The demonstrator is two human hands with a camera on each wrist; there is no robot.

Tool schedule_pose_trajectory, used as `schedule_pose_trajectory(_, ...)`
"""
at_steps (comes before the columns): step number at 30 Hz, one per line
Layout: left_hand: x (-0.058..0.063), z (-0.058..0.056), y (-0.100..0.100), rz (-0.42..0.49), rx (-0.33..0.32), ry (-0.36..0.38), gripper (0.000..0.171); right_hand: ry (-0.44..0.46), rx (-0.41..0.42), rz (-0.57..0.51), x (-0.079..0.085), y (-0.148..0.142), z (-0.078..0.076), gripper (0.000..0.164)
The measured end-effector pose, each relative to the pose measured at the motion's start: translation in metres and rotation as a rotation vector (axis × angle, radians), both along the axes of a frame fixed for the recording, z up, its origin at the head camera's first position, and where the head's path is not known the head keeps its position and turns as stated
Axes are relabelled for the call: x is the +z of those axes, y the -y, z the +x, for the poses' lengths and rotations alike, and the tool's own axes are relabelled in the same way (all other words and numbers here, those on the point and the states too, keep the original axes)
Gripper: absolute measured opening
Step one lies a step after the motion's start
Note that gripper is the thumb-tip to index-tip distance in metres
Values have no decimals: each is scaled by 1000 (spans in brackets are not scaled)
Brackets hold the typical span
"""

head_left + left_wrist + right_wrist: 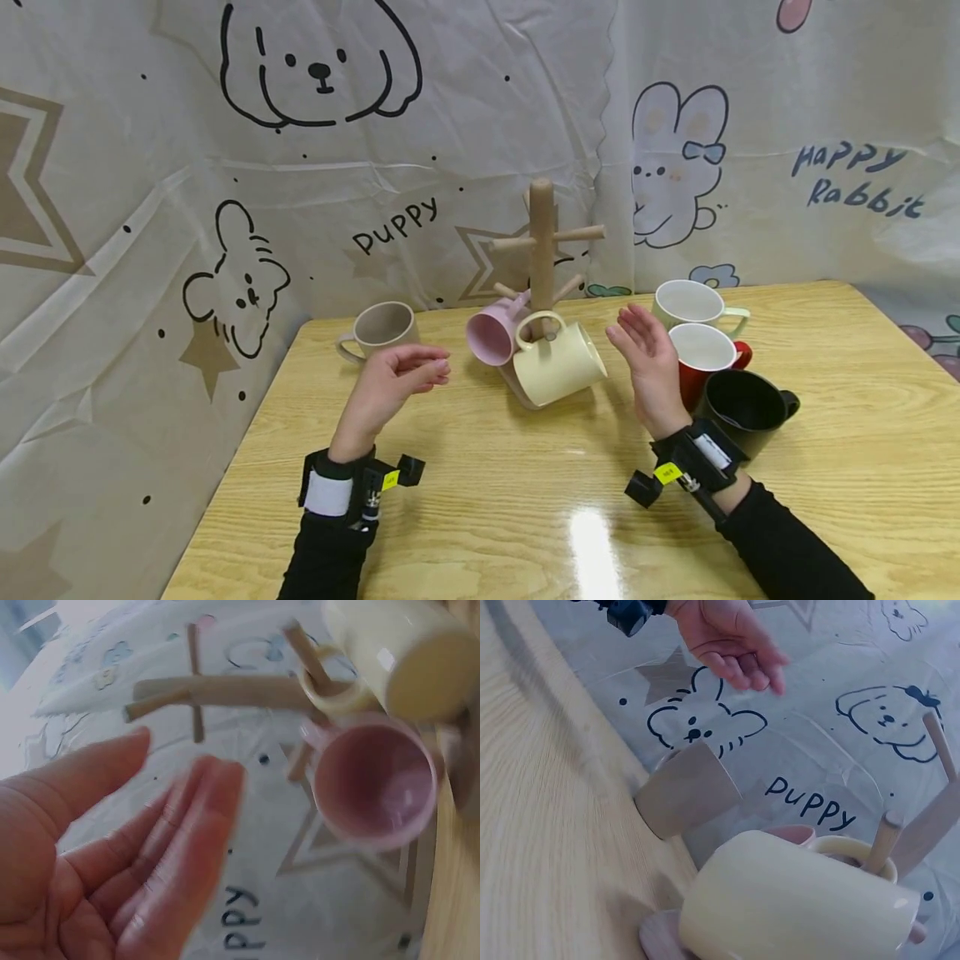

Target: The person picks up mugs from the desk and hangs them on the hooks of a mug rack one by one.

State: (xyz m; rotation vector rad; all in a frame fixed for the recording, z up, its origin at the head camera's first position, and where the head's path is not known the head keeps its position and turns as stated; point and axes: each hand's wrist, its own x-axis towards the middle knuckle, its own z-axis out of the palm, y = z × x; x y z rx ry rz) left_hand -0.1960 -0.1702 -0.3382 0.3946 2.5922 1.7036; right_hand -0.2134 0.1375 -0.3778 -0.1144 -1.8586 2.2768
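Observation:
A wooden mug tree (542, 250) holds a pale yellow mug (558, 364) and a pink mug (492, 332), each hung by its handle on a lower peg. My left hand (392, 390) is raised left of the tree, fingers loosely bent, with nothing in it; in the left wrist view its thumb and fingers (191, 847) stand apart. To the right of the yellow mug, my right hand (648, 367) is up with fingers extended, also holding nothing. The yellow mug (795, 900) fills the lower part of the right wrist view. Upper pegs carry no mugs.
Behind my left hand stands a grey-beige mug (386, 327) on the wooden table (480, 517). Beside my right hand are a white mug with a green handle (693, 307), a red mug with a white inside (693, 379) and a black mug (750, 408). A printed curtain (480, 125) hangs behind.

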Motion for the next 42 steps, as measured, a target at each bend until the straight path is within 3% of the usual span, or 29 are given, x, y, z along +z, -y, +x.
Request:
schedule_pose_trajectory(5, -6, -1, -1, -295, 50, -136, 22, 61, 81, 212, 9, 0, -1, 62)
schedule_pose_trajectory(10, -7, 0, -3, -491, 1, -125, 24, 91, 218, 552, 26, -7, 3, 74)
schedule_pose_trajectory(13, -7, 1, -4, -555, -19, -100, 26, 19, 251, 795, 51, -13, 5, 74)
schedule_pose_trajectory(16, -7, 0, -3, -575, -25, -91, 27, -126, 178, 952, 85, -18, 4, 65)
schedule_pose_trajectory(19, -6, 0, -3, -581, -33, -91, 27, -271, 111, 984, 121, -18, -6, 57)
schedule_pose_trajectory(21, -6, 0, -3, -587, -38, -90, 27, -333, 124, 987, 141, -16, -18, 54)
schedule_pose_trajectory(24, -7, 1, -3, -596, -43, -84, 27, -346, 221, 1020, 163, -11, -40, 54)
schedule_pose_trajectory(26, -8, 1, -3, -598, -43, -81, 26, -335, 328, 1048, 172, -7, -56, 57)
schedule_pose_trajectory(29, -9, 2, -4, -595, -46, -79, 25, -304, 505, 1047, 177, -2, -77, 57)
schedule_pose_trajectory(33, -10, 2, -5, -591, -55, -67, 26, -269, 682, 945, 176, 3, -99, 52)
schedule_pose_trajectory(38, -10, 2, -4, -591, -55, -60, 27, -269, 818, 776, 176, 8, -117, 44)
schedule_pose_trajectory(42, -9, 1, -4, -594, -53, -60, 25, -295, 864, 742, 177, 7, -124, 35)
